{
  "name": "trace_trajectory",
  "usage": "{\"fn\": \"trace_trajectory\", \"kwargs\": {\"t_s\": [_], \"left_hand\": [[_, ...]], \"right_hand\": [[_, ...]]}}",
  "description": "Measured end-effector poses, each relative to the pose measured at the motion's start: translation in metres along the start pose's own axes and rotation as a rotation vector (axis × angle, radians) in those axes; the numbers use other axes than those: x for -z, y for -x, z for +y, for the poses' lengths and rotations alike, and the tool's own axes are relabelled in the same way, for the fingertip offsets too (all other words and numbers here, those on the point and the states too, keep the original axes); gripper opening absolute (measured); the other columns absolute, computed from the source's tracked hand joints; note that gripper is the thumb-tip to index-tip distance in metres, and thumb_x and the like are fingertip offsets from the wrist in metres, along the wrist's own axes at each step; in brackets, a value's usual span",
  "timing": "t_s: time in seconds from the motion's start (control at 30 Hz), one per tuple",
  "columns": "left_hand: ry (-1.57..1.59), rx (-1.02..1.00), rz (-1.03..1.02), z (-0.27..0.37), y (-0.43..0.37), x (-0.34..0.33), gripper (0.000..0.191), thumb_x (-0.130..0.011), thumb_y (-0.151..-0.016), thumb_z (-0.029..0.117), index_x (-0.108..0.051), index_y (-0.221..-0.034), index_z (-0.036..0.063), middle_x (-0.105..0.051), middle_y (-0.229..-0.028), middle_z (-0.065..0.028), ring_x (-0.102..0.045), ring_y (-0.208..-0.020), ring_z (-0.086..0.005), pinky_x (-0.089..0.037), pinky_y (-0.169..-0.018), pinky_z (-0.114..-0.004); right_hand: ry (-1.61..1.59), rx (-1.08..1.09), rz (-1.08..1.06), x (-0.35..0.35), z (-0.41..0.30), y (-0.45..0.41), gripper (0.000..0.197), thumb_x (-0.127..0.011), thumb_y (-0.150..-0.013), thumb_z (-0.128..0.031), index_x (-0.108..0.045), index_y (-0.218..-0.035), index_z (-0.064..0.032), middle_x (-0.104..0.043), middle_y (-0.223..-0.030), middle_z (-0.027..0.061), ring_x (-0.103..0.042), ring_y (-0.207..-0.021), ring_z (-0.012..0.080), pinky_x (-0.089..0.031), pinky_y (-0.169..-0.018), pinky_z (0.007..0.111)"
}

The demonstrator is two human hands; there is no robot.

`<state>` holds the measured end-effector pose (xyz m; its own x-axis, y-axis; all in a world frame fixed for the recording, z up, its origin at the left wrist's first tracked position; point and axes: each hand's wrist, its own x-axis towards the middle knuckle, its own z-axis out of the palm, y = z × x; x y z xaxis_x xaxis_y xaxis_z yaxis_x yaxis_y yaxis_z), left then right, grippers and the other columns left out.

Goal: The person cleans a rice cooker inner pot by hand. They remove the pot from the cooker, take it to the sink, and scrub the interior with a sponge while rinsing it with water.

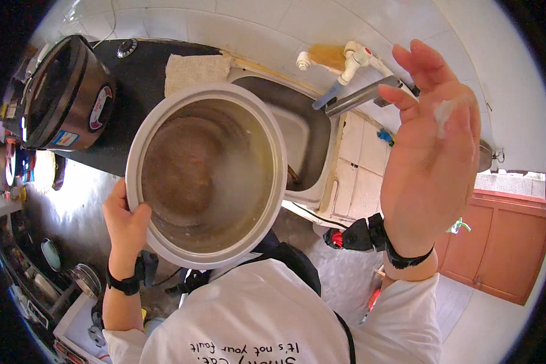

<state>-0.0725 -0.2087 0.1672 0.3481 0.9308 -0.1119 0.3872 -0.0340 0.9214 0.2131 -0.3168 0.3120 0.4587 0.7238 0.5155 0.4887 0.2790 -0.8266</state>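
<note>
My left hand [126, 223] grips the rim of a round, pale-rimmed inner pot [280, 168] with its thumb over the edge. The pot is tilted so that its inside faces the camera; the inside looks wet and brownish, with a cloudy patch. Whether liquid stands in it I cannot tell. My right hand [430, 132] is raised at the right, palm showing and fingers apart, with a whitish, translucent smear or bit near its finger bases. Behind the pot lies a stainless steel sink [316, 136], partly hidden by it. Each wrist wears a black strap.
A white plastic tap [357, 57] with a bluish hose end [328, 94] is at the sink's back corner. On the black counter [132, 68] are a lidded brown bucket-like container [79, 104], a beige cloth [195, 70] and a sink strainer [127, 48]. A reddish cabinet [505, 236] stands at right.
</note>
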Motion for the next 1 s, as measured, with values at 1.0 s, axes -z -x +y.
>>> {"fn": "trace_trajectory", "kwargs": {"t_s": [1.0], "left_hand": [[-0.045, -0.008, 0.080, -0.005, 0.013, 0.002, 0.030, -0.047, -0.062, -0.001, -0.059, -0.089, -0.0030, -0.057, -0.073, -0.0032, -0.048, -0.067, -0.0092, -0.041, -0.063, -0.023]], "right_hand": [[0.425, 0.410, -0.496, -0.009, -0.031, -0.001, 0.024, -0.055, -0.083, -0.035, -0.054, -0.082, -0.0117, -0.048, -0.109, 0.0195, -0.047, -0.101, 0.0308, -0.045, -0.074, 0.033]]}}
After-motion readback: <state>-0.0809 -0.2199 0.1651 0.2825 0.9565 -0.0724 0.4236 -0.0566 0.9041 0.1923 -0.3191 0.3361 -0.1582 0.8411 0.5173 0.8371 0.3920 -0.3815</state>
